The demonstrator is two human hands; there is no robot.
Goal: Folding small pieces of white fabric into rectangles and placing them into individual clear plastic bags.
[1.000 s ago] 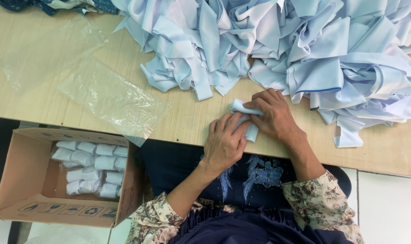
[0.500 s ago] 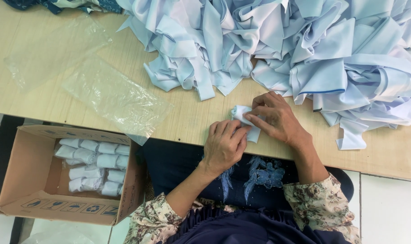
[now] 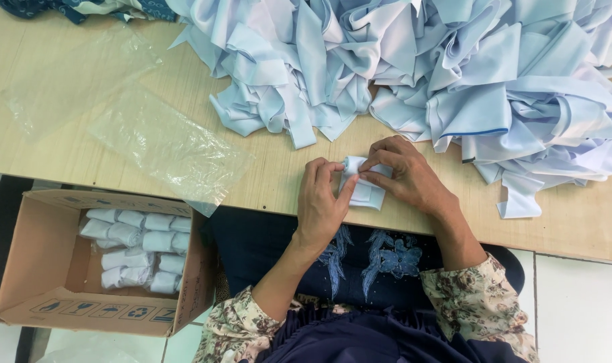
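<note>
At the bottom of the frame sit the person's floral sleeves and dark blue lap. Lower left, on the floor beside the lap, stands an open brown cardboard box (image 3: 47, 269) with a row of small blue symbols printed along its near flap; inside lie small rolled pale bundles in clear wrap (image 3: 134, 249), stacked toward its right half.

Just above the lap, near the table (image 3: 575, 228) edge at centre, both hands work a small folded light-blue cloth piece (image 3: 363, 189). The left hand (image 3: 321, 205) has a closed grip on the piece's left edge, thumb and fingertips pinching it. The right hand (image 3: 406, 175) presses and pinches its upper end, fingers curled shut on the fabric. The piece lies flat on the wood.

Left of centre, two clear plastic bags (image 3: 165, 144) lie flat on the table, one overhanging the edge above the box.

Across the top, a large heap of light-blue fabric strips (image 3: 420, 74) spreads from centre to the right edge. Upper left, a dark blue patterned cloth (image 3: 70, 8) shows.
</note>
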